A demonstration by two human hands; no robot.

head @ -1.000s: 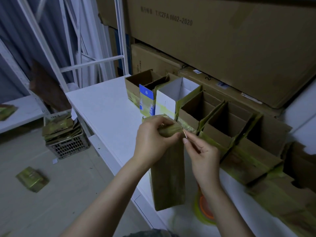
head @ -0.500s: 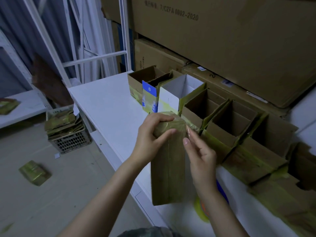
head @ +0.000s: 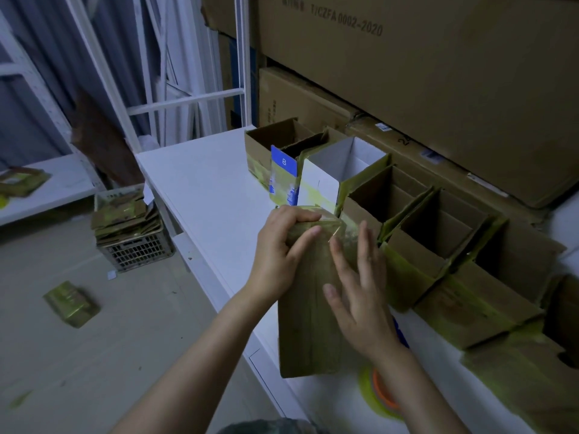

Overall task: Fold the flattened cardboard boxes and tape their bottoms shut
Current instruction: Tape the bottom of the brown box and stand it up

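Observation:
A tall brown cardboard box [head: 308, 321], wrapped in yellowish tape, stands over the white table's [head: 206, 189] front edge with its taped end up. My left hand [head: 282, 249] grips that upper end, fingers curled over the top and thumb on the near face. My right hand [head: 357, 292] lies flat against the box's right side, fingers straight and spread, smoothing a strip of clear tape. A roll of yellow tape with an orange core [head: 382, 393] lies on the table under my right forearm.
Several folded open-top boxes [head: 416, 223] stand in a row along the back, against big stacked cartons [head: 438, 83]. A crate of flattened boxes [head: 131, 227] sits on the floor at left, with one flattened box [head: 70, 303] loose on the floor nearby.
My right hand has let go of the tape end it pinched at the top and slid down the box's side, fingers now spread flat. The left hand keeps its grip.

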